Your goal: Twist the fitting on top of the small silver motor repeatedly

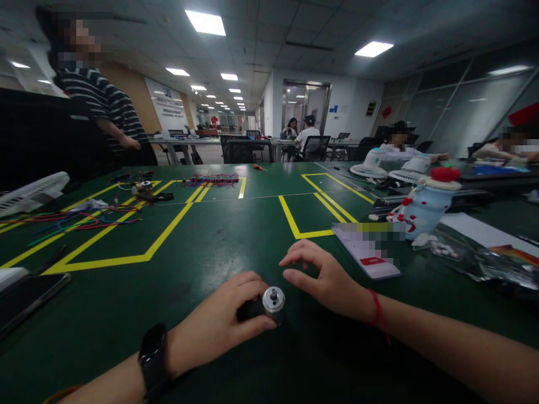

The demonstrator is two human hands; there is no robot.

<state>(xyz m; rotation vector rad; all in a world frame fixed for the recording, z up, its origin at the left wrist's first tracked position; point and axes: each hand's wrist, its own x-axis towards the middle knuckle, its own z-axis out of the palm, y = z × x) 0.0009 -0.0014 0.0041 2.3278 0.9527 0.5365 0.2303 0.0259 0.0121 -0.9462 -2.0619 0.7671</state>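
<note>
Green matting covers a wide worktop (236, 235) in an open office under ceiling light panels, with yellow tape lines (126, 259) marking bays across it. Everything below is placed relative to the small motor (269, 304) that sits near the front edge, its silver end cap and short shaft facing the camera.

Far to the left of the motor, a dark phone (25, 300) lies flat at the edge. Beyond it, up and left, loose coloured wires (71, 220) trail across the mat beside a white fan grille (31, 192), and a person in a striped top (103, 106) stands behind that corner. A second bundle of wires (213, 179) lies well behind the motor.

Just left of the motor, the left hand (223, 325), a black watch (154, 356) on its wrist, has its fingers closed around the motor's dark body, pinning it to the mat. Just right of it, the right hand (328, 280) hovers with fingers spread and curled, holding nothing and clear of the shaft; a red cord (378, 311) circles that wrist.

Farther right lie a white card (366, 252), a pale blue snowman figure (425, 210) and crinkled plastic bags (484, 261).

Judging by the bare shaft and the absence of any tool or part beside it, work on the motor seems barely begun: it is secured, nothing more.
</note>
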